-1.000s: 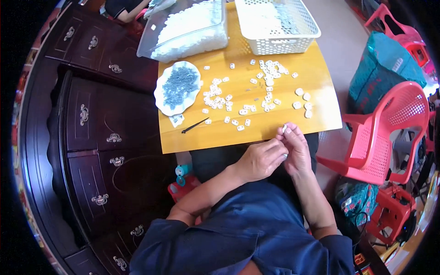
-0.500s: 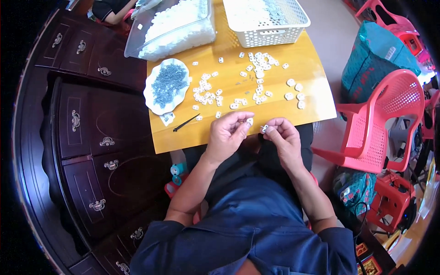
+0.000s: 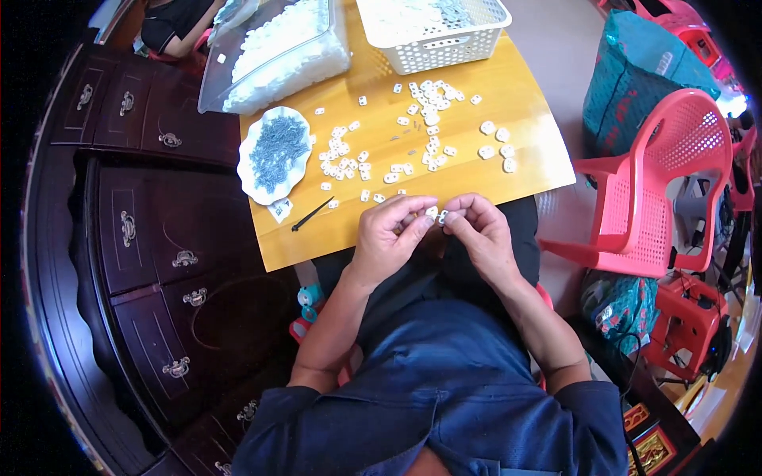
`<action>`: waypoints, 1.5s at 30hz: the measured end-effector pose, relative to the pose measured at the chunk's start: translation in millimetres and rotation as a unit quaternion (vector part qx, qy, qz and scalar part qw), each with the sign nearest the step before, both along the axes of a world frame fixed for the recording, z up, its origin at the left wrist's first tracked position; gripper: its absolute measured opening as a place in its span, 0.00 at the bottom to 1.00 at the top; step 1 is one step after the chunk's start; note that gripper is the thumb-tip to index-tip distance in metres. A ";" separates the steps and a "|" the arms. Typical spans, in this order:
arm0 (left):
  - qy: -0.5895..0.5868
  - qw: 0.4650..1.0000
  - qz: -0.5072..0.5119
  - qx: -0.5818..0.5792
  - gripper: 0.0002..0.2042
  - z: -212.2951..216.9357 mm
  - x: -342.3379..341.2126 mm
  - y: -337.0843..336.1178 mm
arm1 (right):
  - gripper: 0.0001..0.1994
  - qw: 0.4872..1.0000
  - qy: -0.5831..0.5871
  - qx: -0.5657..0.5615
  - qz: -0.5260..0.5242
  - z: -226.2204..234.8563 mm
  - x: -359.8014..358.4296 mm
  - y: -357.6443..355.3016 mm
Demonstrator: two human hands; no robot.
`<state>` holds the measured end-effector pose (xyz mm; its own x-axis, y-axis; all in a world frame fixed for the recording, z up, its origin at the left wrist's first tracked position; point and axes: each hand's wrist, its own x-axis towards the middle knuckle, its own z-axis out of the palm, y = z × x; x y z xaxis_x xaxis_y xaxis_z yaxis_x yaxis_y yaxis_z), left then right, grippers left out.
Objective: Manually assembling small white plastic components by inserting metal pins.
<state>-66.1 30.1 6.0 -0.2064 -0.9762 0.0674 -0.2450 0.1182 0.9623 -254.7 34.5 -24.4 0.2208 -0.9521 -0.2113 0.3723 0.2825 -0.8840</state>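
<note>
Just over the table's near edge, my left hand (image 3: 390, 238) pinches a small white plastic piece (image 3: 431, 212) between thumb and fingertips. My right hand (image 3: 482, 236) grips another small white piece with dark holes (image 3: 443, 216). The two pieces are close together; whether they touch I cannot tell. Beyond my hands lie loose white two-holed pieces (image 3: 341, 168) in scattered groups. A white scalloped dish (image 3: 248, 170) holds a heap of small grey metal parts (image 3: 275, 152). A thin black stick-like tool (image 3: 312, 215) rests left of my left hand.
A clear plastic bin (image 3: 337, 55) and a white perforated basket (image 3: 444, 57), both filled with white pieces, stand at the table's (image 3: 524, 135) far side. Dark wooden drawers (image 3: 135, 230) line the left. Right are a pink chair (image 3: 627, 230) and a teal bag (image 3: 627, 87). Another person's arm (image 3: 194, 36) shows far left.
My right hand has moved left, bringing its piece up close to the one in my left hand. The whole view has shifted slightly. The loose pieces appear unmoved on the table.
</note>
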 end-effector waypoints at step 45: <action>-0.206 0.959 -0.019 -0.191 0.16 7.8 -18.3 -6.4 | 0.11 0.974 -0.142 0.172 0.050 -5.6 -10.3 -4.9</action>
